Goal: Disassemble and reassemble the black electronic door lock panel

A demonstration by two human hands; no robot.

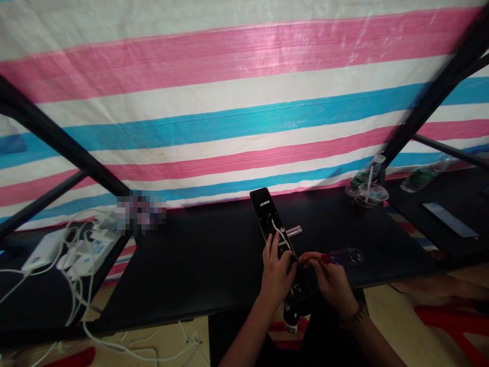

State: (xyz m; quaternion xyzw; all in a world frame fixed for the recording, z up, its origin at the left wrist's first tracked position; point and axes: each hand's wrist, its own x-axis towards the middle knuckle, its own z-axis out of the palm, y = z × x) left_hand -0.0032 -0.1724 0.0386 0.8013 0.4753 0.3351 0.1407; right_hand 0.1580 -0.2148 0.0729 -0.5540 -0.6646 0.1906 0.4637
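A long black panel [263,205], open at the back with a white cable [281,233] along it, lies slantwise on the black table and juts over its front edge. My left hand [275,270] grips the panel's middle, its fingers pressed on it beside the cable. In my right hand [333,280] is a screwdriver [346,256] with a red and clear purplish handle, held nearly level. Its handle points right and its tip, hidden by my fingers, is near the panel's right edge. Just right of the panel lies a small clear packet [294,231].
The black table [191,255] carries a lidded plastic cup with a straw [370,195] at the back right, beside a plastic bottle [378,163]. A phone [450,219] and another bottle [420,177] lie farther right. Tangled white cables and a power strip [89,257] are at left. Striped sheeting [244,122] hangs behind.
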